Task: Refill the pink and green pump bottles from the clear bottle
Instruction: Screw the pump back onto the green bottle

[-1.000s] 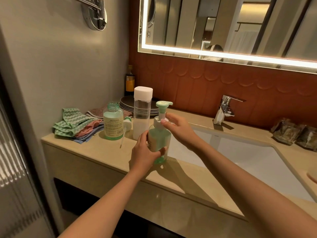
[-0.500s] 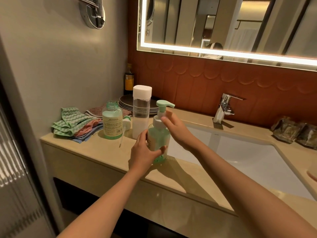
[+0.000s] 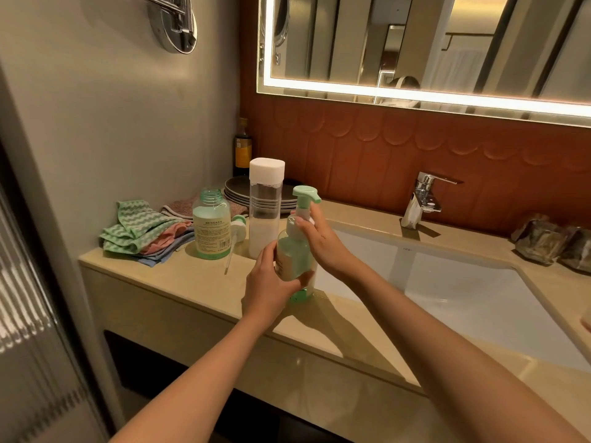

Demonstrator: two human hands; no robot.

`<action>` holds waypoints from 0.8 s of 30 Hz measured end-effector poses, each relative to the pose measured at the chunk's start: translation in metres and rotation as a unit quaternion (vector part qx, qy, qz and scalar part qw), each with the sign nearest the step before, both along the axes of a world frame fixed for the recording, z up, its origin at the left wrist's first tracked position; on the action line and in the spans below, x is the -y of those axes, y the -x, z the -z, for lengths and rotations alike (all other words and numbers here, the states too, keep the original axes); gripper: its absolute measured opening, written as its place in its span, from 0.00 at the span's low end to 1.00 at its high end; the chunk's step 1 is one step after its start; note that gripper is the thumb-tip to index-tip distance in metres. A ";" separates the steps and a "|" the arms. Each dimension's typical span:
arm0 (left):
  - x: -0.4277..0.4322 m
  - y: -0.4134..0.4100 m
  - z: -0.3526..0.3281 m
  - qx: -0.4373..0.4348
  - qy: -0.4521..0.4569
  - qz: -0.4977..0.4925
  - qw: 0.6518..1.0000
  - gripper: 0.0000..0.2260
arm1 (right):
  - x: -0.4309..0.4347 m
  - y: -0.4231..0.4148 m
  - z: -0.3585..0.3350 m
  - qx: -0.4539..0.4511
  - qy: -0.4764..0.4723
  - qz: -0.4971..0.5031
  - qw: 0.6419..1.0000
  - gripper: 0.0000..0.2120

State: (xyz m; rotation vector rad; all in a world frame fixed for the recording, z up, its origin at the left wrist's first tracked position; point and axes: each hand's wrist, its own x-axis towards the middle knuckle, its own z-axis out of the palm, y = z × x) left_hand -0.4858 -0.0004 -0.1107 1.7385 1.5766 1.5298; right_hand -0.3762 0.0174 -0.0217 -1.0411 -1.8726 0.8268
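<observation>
A green pump bottle (image 3: pixel 295 251) stands on the counter beside the sink's left edge. My left hand (image 3: pixel 270 284) wraps around its body. My right hand (image 3: pixel 323 241) grips the collar under the green pump head (image 3: pixel 305 195). Behind it stands the tall clear bottle (image 3: pixel 265 209) with a white cap, about half full of whitish liquid. To its left a second green bottle (image 3: pixel 211 225) stands uncapped, and its pump (image 3: pixel 236 236) lies on the counter beside it. No pink bottle is in view.
Folded cloths (image 3: pixel 144 233) lie at the counter's left end. Stacked dark plates (image 3: pixel 256 195) and a dark bottle (image 3: pixel 242 148) stand at the back wall. The white sink (image 3: pixel 463 292) with a chrome tap (image 3: pixel 422 199) is to the right, wrapped packets (image 3: pixel 550 241) beyond it.
My right hand has turned around the pump collar, and the pump spout has swung to point right. The bottle stays in place in my left hand.
</observation>
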 end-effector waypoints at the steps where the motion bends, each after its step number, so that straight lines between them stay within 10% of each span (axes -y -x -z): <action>1: 0.000 0.000 0.000 0.000 -0.002 -0.002 1.000 0.34 | 0.001 -0.003 0.002 0.012 -0.025 0.000 1.000 0.17; 8: 0.000 0.000 0.000 -0.001 -0.010 -0.004 1.000 0.33 | -0.005 -0.029 -0.001 0.128 -0.173 0.096 0.972 0.15; 15: -0.001 0.000 0.001 -0.003 0.001 -0.003 1.000 0.33 | -0.003 -0.019 -0.013 0.084 -0.023 -0.025 0.996 0.18; 21: -0.001 0.000 0.001 -0.008 0.007 -0.008 1.000 0.33 | -0.010 -0.008 -0.009 0.137 -0.101 0.175 0.970 0.28; 24: -0.002 0.000 0.002 -0.005 0.009 0.000 1.000 0.35 | -0.009 -0.008 -0.009 0.123 -0.085 0.114 0.982 0.27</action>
